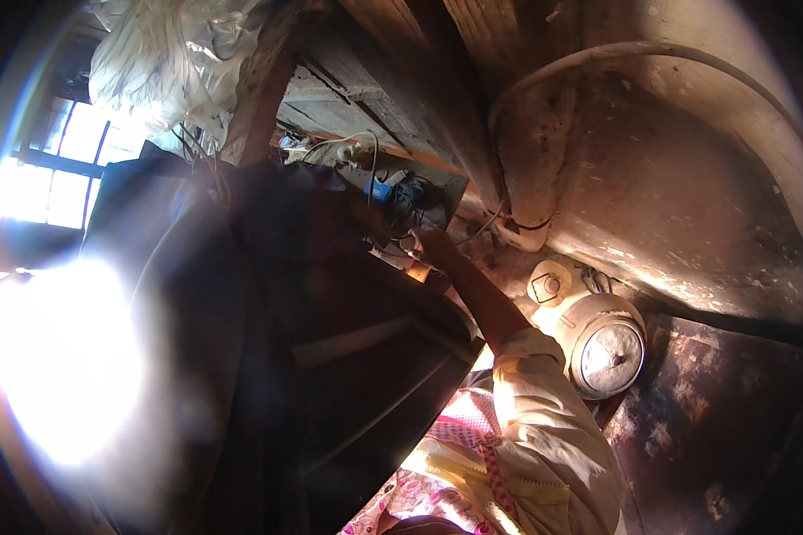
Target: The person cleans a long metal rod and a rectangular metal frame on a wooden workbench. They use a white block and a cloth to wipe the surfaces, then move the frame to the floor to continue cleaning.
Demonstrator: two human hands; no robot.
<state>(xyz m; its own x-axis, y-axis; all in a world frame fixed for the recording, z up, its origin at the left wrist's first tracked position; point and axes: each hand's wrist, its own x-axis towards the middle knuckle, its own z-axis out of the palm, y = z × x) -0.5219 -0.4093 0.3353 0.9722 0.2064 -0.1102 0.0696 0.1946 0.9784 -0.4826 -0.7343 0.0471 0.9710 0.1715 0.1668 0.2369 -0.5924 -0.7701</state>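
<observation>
My right hand (425, 245) reaches up and away, in shadow, at the end of a bare forearm and a rolled pale sleeve. It is beside a cluttered ledge, near a bundle of dark cables (408, 194) and a small blue packet (377, 190) that bears writing. The fingers look bent, but shadow hides whether they hold anything. A small orange-lit object (417, 271) lies just below the hand, too unclear to name. My left hand is out of view. A large dark panel (375, 374), perhaps furniture, stands close in front of me and covers much of the view.
A lidded metal vessel (612, 358) and a pale plastic jug (549, 283) stand right of my arm. Clear plastic bags (154, 67) hang at upper left, near a bright barred window (60, 167). A wooden beam (428, 87) and a worn wall (676, 194) rise beyond.
</observation>
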